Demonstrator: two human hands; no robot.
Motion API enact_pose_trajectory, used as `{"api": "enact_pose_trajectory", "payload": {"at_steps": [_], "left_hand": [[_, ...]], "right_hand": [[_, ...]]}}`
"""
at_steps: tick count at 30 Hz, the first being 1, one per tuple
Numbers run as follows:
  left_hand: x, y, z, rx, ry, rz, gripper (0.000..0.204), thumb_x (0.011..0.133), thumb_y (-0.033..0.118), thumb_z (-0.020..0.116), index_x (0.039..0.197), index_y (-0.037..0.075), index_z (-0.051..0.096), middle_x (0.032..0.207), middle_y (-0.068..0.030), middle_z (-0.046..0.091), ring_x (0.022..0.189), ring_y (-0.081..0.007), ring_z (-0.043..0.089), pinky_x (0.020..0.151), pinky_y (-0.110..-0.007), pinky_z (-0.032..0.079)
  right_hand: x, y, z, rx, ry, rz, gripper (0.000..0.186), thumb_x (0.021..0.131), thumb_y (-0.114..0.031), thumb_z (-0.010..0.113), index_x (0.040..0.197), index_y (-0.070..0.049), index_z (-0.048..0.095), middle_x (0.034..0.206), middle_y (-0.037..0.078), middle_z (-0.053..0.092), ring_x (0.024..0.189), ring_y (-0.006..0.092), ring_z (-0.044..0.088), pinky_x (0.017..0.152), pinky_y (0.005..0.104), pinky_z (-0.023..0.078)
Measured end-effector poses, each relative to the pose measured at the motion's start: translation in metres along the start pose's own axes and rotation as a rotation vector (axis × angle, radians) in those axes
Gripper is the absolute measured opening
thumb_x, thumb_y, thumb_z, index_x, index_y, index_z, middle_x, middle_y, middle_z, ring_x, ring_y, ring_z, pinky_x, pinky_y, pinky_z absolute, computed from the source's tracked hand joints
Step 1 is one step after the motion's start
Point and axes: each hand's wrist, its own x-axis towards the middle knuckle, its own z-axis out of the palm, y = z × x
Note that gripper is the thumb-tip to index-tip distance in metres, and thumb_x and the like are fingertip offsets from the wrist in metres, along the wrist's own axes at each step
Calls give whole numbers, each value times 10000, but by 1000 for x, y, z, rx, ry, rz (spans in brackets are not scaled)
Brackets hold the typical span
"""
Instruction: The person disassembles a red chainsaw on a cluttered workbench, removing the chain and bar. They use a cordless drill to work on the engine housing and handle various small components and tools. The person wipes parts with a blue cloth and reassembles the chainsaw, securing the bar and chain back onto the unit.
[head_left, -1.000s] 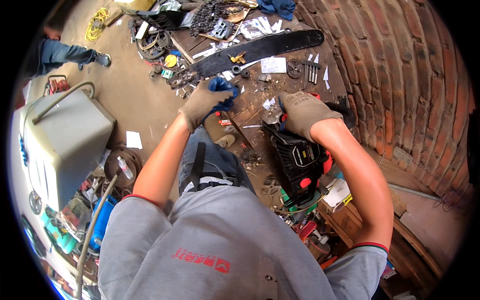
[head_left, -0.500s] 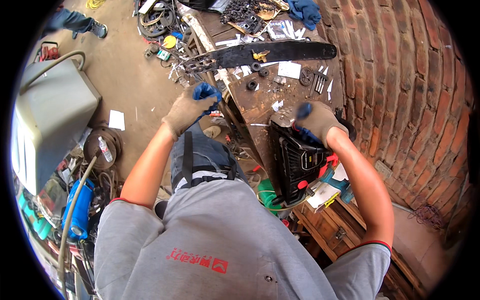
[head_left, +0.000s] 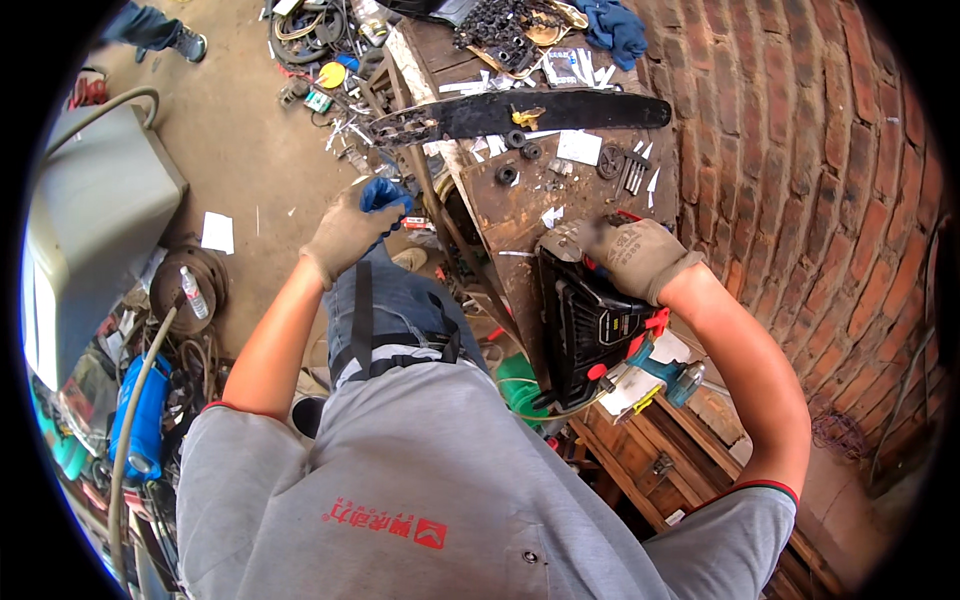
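My left hand (head_left: 347, 232), in a tan glove with blue fingertips, hangs in the air left of the bench. Its fingers are curled together; what they hold, if anything, I cannot make out. At the bench's right side, my right hand (head_left: 640, 257), gloved alike, lies over the end of a black chainsaw body (head_left: 590, 330) with red parts. Its fingers are bent down and partly blurred, so what they grip is hidden. Beyond both hands a black guide bar (head_left: 570, 108) lies across the wooden bench (head_left: 505, 215).
Small black ring-shaped parts (head_left: 507, 174), a round metal part (head_left: 611, 160) and a white paper (head_left: 580, 146) lie on the bench. A brick wall (head_left: 800, 180) rises at right. A teal power tool (head_left: 685, 383) and green bucket (head_left: 522, 385) are near the saw.
My left hand has moved slightly left and down. The right hand has turned over, now showing its back with the blue fingertips hidden. The whole view has shifted a little.
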Motion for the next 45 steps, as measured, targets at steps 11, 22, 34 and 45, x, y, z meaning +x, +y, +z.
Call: {"api": "enact_pose_trajectory", "payload": {"at_steps": [11,22,34,45], "left_hand": [[1,-13,-9,292,74,180,346,850,216,699,1117,-2,666,962,-149,729,899,-214,703,835,-345,526],[-3,-14,-15,345,75,133,389,828,262,700,1129,18,663,1032,-185,712,985,-307,685,892,-392,509],[-10,-27,-21,345,80,95,334,829,211,704,1100,17,680,1042,-178,716,978,-301,689,889,-392,519],[-21,-61,-50,413,185,32,432,819,328,698,1133,33,669,1079,-209,696,1065,-358,650,943,-421,498]], "right_hand": [[14,-12,4,351,-100,556,351,882,-243,529,1082,-36,729,1123,220,688,1084,351,657,943,425,506],[0,-4,4,285,55,299,314,843,-200,635,1116,-44,632,1060,206,683,1031,377,646,901,457,497],[13,-17,-13,333,-115,601,376,899,-307,551,1096,-27,706,1147,243,665,1104,373,636,954,435,496],[1,-9,-15,-135,-87,-7,240,793,-209,611,936,-54,725,971,179,718,973,308,692,826,410,539]]}}
